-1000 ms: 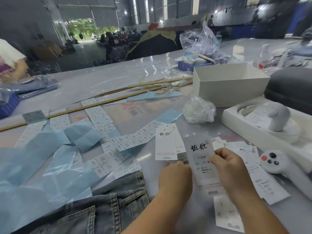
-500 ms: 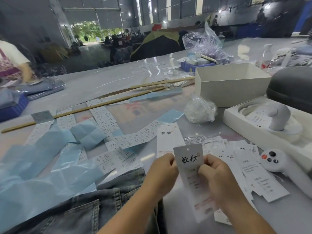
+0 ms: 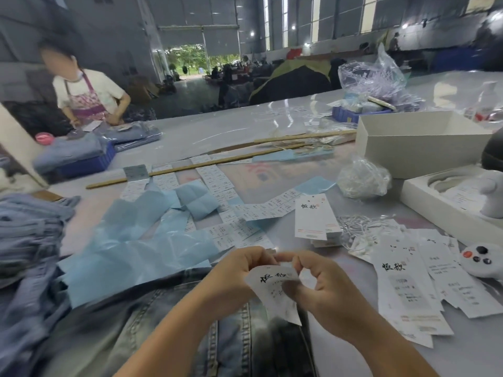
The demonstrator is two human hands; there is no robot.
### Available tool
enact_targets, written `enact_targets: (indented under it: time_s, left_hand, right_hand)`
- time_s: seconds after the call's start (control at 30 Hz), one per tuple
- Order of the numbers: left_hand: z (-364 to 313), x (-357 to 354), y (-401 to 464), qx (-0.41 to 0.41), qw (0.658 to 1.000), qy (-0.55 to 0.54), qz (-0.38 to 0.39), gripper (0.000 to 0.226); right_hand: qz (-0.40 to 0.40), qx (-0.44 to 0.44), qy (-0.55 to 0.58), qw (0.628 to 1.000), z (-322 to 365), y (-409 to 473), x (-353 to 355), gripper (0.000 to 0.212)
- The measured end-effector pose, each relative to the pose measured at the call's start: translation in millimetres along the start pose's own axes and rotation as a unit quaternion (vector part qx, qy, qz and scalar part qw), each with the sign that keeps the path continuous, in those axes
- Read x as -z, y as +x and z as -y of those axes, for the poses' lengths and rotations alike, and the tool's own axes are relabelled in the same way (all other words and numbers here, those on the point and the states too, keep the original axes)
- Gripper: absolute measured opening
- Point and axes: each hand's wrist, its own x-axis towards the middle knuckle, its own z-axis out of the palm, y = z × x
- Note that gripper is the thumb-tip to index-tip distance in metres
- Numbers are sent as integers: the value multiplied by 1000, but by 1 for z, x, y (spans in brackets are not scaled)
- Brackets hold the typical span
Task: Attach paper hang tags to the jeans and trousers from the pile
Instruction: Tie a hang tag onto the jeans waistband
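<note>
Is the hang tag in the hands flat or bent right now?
Bent. The hang tag curls between the left hand and right hand, both pinching its top edge above the jeans.

Vast grey hall [image 3: 122,36], glossy table [image 3: 217,131], bright open doorway [image 3: 196,58] beyond

left hand [image 3: 234,278], right hand [image 3: 324,287], fingers curled, fingertips meeting

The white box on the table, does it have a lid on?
No, the white box has no lid; its top is open.
</note>
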Motion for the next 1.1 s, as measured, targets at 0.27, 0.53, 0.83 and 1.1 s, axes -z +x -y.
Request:
enact_targets:
  time_s: [0.27,0.53,0.83,1.1]
  left_hand:
    - [-4,23,-42,-11,998,21,-64,18]
    - [7,26,-56,-17,992,64,-105,17]
    - [18,-1,-30,-6,992,65,-108,8]
    - [39,-16,-23,22,959,281,14,26]
  right_hand:
    - [29,-29,67,997,22,-2,-26,17]
    - [-26,-127,55,990,23,-2,-25,15]
    - [63,-278,100,953,4,-5,-4,20]
    - [17,-299,103,948,-8,-12,12,20]
